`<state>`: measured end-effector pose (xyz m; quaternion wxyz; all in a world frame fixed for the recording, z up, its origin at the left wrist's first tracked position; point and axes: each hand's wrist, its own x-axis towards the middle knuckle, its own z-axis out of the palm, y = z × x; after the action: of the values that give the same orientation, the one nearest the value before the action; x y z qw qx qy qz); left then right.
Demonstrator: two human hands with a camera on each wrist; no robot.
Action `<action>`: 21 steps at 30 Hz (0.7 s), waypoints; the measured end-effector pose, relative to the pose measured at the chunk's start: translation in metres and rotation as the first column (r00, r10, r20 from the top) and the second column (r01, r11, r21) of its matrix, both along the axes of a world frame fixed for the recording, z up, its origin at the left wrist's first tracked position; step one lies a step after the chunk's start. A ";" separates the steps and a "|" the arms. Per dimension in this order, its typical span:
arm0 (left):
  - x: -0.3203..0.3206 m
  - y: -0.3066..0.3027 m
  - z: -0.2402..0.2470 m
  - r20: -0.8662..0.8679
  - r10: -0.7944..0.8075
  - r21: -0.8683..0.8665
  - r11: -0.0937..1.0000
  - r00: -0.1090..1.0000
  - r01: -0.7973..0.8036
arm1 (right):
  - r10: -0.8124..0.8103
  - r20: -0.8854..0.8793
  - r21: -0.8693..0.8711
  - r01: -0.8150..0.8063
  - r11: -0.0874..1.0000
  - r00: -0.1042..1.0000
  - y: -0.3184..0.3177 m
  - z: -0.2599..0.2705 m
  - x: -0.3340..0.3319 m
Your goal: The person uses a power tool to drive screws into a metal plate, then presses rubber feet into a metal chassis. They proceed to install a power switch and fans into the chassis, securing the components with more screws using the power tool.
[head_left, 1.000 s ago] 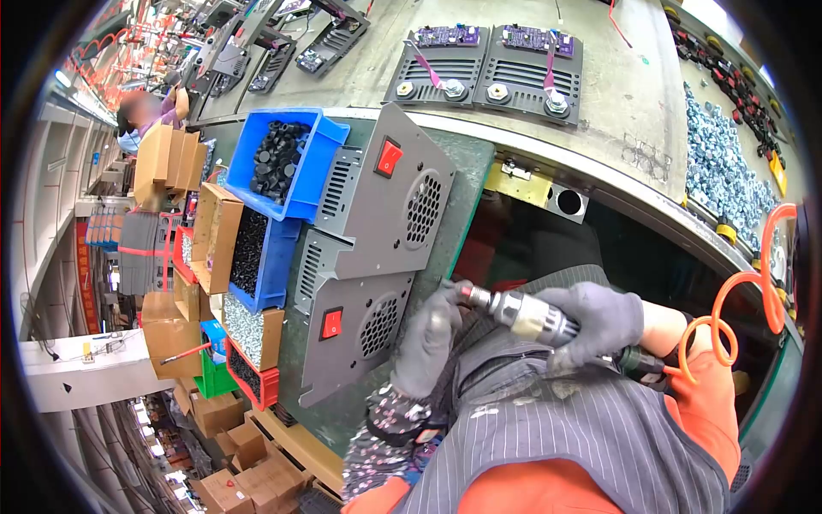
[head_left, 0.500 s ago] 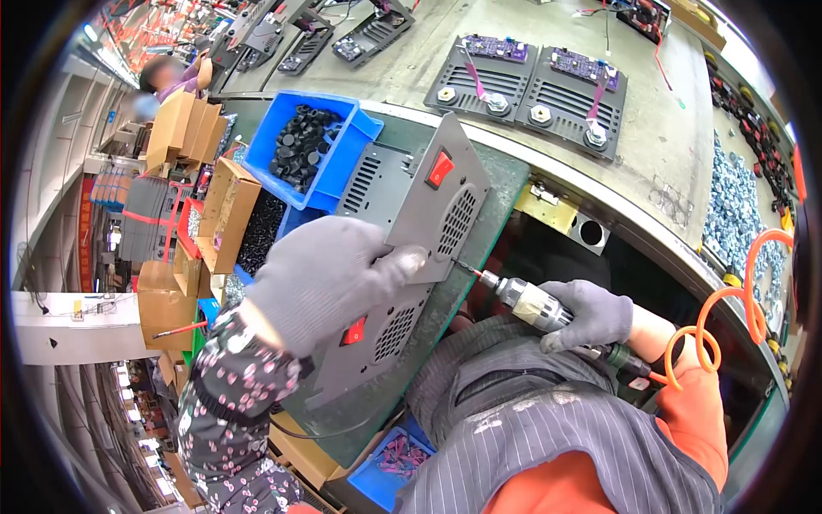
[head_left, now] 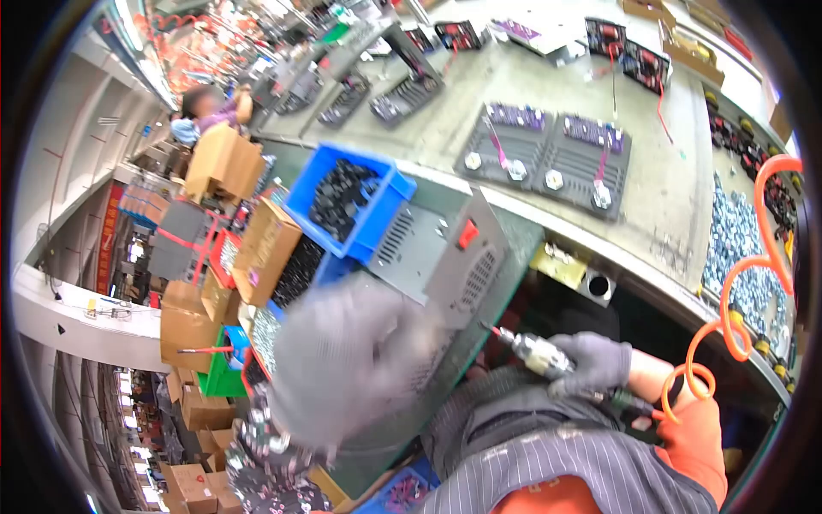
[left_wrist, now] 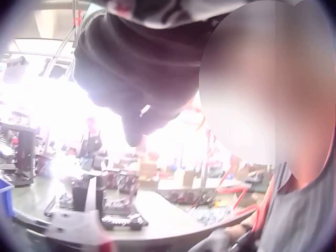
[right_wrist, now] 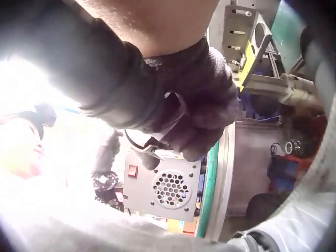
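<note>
My right hand (head_left: pixel 591 361) grips a power screwdriver (head_left: pixel 541 355) with an orange coiled cable. Its bit points left toward the corner of a grey metal casing (head_left: pixel 469 278), which has a red rocker switch (head_left: pixel 467 234) and a honeycomb vent. The right wrist view shows a casing front (right_wrist: pixel 142 194) beyond the glove. Blurred by motion, my gloved left hand (head_left: pixel 342 364) is raised close to the camera and covers most of a second casing. In the left wrist view, the left hand's glove (left_wrist: pixel 139 73) is dark against glare; I cannot tell whether its fingers hold anything.
Left of the casings stand a blue bin (head_left: pixel 390 193) of black caps and cardboard boxes (head_left: pixel 265 253). Across the bench lie slotted plates (head_left: pixel 548 163) with circuit boards. Metal nuts (head_left: pixel 736 244) are heaped at right. The orange coiled cable (head_left: pixel 728 321) hangs beside my right arm.
My left hand went from beside the screwdriver tip to the casing, then lower and nearer the camera. The right hand keeps its grip. The head view has shifted, so the bench appears lower.
</note>
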<state>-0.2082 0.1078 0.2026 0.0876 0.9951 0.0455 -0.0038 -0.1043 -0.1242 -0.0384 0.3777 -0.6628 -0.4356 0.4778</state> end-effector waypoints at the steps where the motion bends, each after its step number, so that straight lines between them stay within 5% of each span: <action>1: -0.016 -0.009 0.010 -0.172 0.023 -0.371 0.925 0.985 -0.086 | -0.018 -0.069 0.038 0.021 0.999 0.997 -0.002 -0.008 -0.005; 2: -0.030 -0.007 -0.002 -0.278 -0.119 -0.573 0.817 0.953 -0.065 | -0.008 -0.069 -0.008 0.008 1.000 0.998 -0.001 -0.010 -0.008; 4: -0.050 -0.012 -0.048 -0.372 -0.101 -0.710 0.671 0.923 -0.213 | -0.011 -0.054 -0.057 0.008 0.998 0.999 0.001 -0.009 -0.015; 5: -0.057 -0.008 -0.075 -0.669 -0.077 -0.726 0.278 0.739 -0.629 | -0.027 -0.035 -0.056 0.025 0.998 0.999 0.002 -0.008 -0.018; 7: -0.077 0.000 -0.147 -0.639 0.076 -0.715 -0.426 0.765 -0.555 | -0.043 -0.034 -0.036 0.042 0.998 0.998 0.001 -0.016 -0.022; 10: -0.087 0.011 -0.194 -0.652 0.044 -0.669 -0.504 0.757 -0.546 | -0.057 -0.088 -0.065 0.052 0.997 0.994 0.003 -0.015 -0.024; 12: -0.093 0.013 -0.220 -0.439 -0.142 -0.581 -0.708 0.887 -0.401 | -0.062 -0.060 -0.074 0.058 0.996 0.996 0.004 -0.016 -0.025; 16: -0.085 0.001 -0.236 -0.428 0.031 -0.723 -0.611 0.903 -0.322 | -0.020 -0.014 -0.137 0.018 0.990 1.000 0.004 0.007 -0.021; 21: -0.084 -0.001 -0.220 -0.476 -0.011 -0.632 -0.691 0.879 -0.351 | -0.072 -0.117 -0.019 0.070 0.997 0.990 -0.015 0.020 -0.021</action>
<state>-0.2921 0.1072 -0.0173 0.9170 0.2892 0.2454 -0.1232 -0.1255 -0.1389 -0.0180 0.4147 -0.6512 -0.3852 0.5055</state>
